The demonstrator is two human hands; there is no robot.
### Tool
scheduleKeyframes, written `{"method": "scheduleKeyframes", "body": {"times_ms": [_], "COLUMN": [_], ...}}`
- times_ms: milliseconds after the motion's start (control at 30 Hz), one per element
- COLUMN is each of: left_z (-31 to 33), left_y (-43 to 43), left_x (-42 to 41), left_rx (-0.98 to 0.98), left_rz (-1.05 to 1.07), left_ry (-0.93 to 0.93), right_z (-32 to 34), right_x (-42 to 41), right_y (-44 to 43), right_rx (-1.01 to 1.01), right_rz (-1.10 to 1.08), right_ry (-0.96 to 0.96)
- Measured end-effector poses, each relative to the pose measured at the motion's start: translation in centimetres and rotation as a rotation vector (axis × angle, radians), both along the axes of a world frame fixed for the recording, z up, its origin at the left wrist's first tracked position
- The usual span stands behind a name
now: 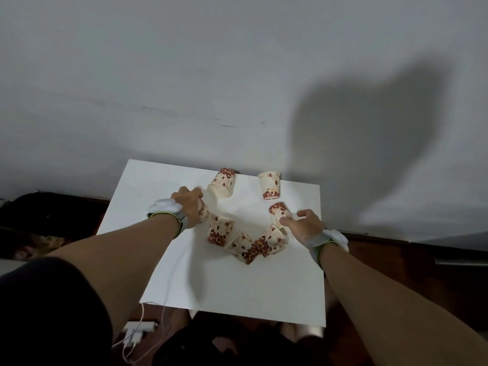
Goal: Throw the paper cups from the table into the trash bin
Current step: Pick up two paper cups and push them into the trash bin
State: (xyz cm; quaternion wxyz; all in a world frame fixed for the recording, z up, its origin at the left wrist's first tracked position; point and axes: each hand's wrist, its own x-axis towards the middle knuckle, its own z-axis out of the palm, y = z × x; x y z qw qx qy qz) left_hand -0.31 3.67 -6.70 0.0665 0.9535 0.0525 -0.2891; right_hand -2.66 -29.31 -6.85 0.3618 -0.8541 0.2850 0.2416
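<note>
Seven paper cups point(220, 231): lying on white table point(158, 186)
Left hand point(187, 204): curled round leftmost cup point(203, 212)
Right hand point(303, 225): apparently pinching nearby cup point(277, 211)

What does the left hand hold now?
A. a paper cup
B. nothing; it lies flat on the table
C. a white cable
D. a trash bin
A: the left hand has its fingers curled round one cup with a red-brown print.

Left hand point(188, 207) and right hand point(303, 227) are going bare, wrists wearing grey straps point(317, 243) with white padding point(164, 206), lime trim.
</note>
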Motion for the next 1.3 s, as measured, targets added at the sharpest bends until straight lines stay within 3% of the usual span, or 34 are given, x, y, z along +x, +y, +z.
{"method": "scheduleKeyframes", "body": {"times_ms": [167,500,767,867,1000,1300], "left_z": [-1.5,-2.7,0.1,1.6,3.0,4.9], "left_y": [0.4,1.8,2.6,2.3,1.2,-0.8], "left_x": [-0.7,-1.0,-1.0,-1.1,-1.4,-2.1], "left_rx": [-0.018,-0.015,-0.075,-0.121,-0.211,-0.423], "left_rz": [-0.004,0.049,0.224,0.348,0.486,0.589], "left_ry": [-0.03,-0.015,-0.083,-0.126,-0.22,-0.277], "right_z": [0.1,-0.3,0.7,1.7,2.6,5.5], "right_x": [0.0,-0.7,-0.4,-0.4,-0.3,-0.9], "right_y": [0.4,1.2,0.0,-0.1,-0.2,-1.7], "right_rx": [-0.098,-0.223,-0.276,-0.336,-0.305,-0.225], "right_rz": [0.074,0.083,0.112,0.219,0.244,0.171], "right_ry": [0.067,0.025,-0.095,-0.166,-0.251,-0.341]}}
